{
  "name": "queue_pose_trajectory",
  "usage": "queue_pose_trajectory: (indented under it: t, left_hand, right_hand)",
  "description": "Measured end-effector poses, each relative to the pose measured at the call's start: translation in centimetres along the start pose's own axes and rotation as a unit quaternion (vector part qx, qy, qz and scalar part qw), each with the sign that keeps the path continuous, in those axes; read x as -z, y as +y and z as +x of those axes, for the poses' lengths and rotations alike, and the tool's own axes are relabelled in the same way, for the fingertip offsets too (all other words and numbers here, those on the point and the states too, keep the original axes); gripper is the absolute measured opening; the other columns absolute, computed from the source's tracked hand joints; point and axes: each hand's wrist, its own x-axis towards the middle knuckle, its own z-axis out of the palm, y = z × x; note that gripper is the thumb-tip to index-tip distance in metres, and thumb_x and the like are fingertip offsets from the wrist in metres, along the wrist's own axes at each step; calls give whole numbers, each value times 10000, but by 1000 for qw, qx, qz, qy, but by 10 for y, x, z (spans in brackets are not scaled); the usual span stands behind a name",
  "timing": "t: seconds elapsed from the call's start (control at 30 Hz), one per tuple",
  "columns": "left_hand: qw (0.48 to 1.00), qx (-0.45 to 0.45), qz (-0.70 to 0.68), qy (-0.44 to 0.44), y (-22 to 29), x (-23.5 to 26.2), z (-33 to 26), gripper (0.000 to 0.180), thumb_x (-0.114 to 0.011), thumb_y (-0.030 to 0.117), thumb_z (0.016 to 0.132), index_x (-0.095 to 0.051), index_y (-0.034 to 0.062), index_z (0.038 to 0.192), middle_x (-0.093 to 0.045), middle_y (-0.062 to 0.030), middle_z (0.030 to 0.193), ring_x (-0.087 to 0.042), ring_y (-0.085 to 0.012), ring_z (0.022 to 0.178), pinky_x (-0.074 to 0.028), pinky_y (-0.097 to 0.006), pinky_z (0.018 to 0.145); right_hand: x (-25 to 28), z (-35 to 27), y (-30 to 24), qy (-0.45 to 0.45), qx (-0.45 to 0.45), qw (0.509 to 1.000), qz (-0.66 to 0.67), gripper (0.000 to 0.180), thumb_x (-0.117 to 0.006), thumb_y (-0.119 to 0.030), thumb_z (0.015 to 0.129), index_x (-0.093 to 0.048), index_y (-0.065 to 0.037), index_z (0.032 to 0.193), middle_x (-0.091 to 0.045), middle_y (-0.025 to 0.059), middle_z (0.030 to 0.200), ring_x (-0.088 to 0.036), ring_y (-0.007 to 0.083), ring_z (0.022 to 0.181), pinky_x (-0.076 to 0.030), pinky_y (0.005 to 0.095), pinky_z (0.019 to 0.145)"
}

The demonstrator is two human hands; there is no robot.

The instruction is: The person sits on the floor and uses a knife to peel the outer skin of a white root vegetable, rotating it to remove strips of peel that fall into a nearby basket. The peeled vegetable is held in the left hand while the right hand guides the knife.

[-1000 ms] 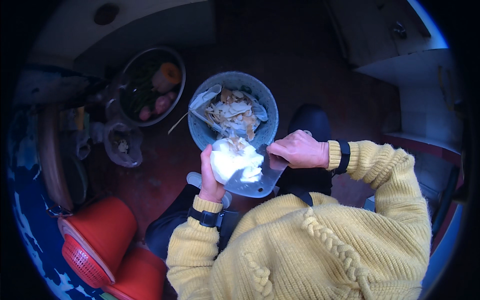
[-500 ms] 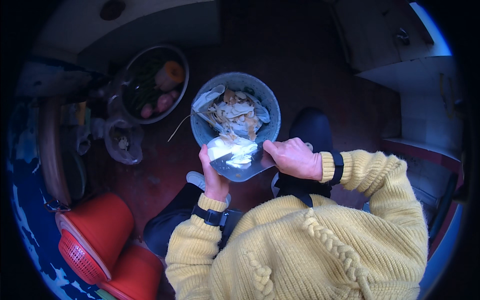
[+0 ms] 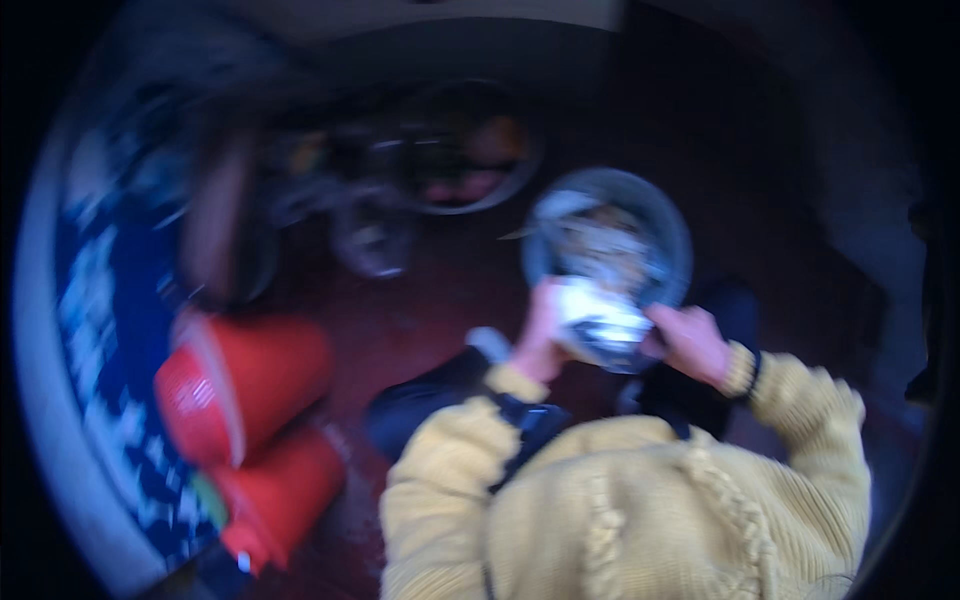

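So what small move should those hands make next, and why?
Probably one short stroke of the knife along the white lump: the left hand holds the lump, the right hand has the knife across it, and the bucket of scraps sits just beyond. Blur hides the cutting edge.

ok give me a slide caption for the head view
Blurred head view: left hand holding a white piece, right hand gripping a broad blade, by a bucket of scraps.
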Motion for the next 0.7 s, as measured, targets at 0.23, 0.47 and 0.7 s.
queue_pose_trajectory:
  t: [0.23,0.47,0.7]
  left_hand:
    - [983,-78,164,6,-30,-16,0,726,-332,634,1028,-250,126,1540,-344,-125,1535,-326,-252,1435,-293,-382,1163]
    - [881,-283,375,53,-34,-7,-20,1286,-846,579,664,-75,26,1532,-220,-241,1515,-264,-386,1436,-267,-441,1195]
    - [808,-305,474,175,-20,-17,-47,1317,-947,356,505,-150,37,1504,-377,-241,1423,-494,-456,1258,-463,-499,1040]
  right_hand:
    - [-14,-25,-1,128,-47,987,86,288,-498,137,839,-537,-12,1082,-541,230,741,-530,446,642,-430,390,567]
    - [-34,-9,5,129,-37,986,100,277,-493,110,898,-532,31,1160,-599,249,835,-568,370,692,-472,372,651]
    - [-49,-1,-18,105,-13,980,170,561,-493,123,886,-446,31,1437,-666,251,1123,-659,219,1009,-501,323,875]
